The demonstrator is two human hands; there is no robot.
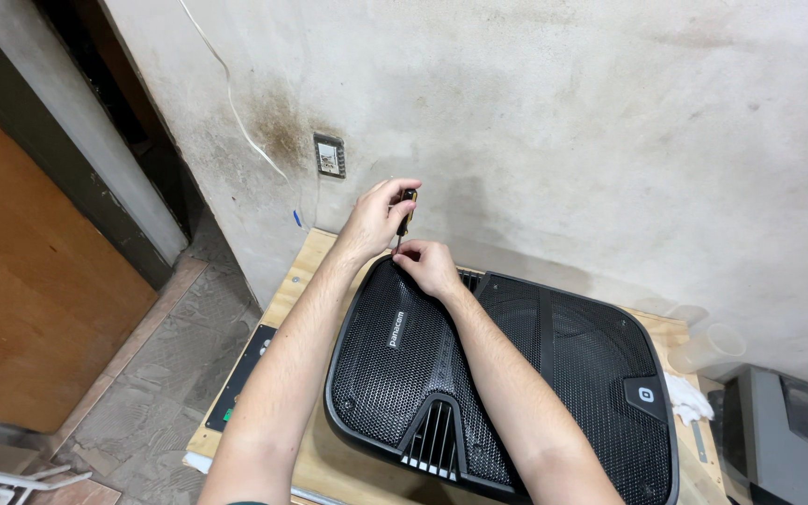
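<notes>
One speaker [516,393], two hands [378,217] [429,266], one screwdriver [406,210]

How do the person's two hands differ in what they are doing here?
The left hand is raised, gripping the screwdriver handle; the right hand sits lower, resting on the black speaker grille and pinching the shaft near its tip. Both meet at the grille's far edge.
</notes>
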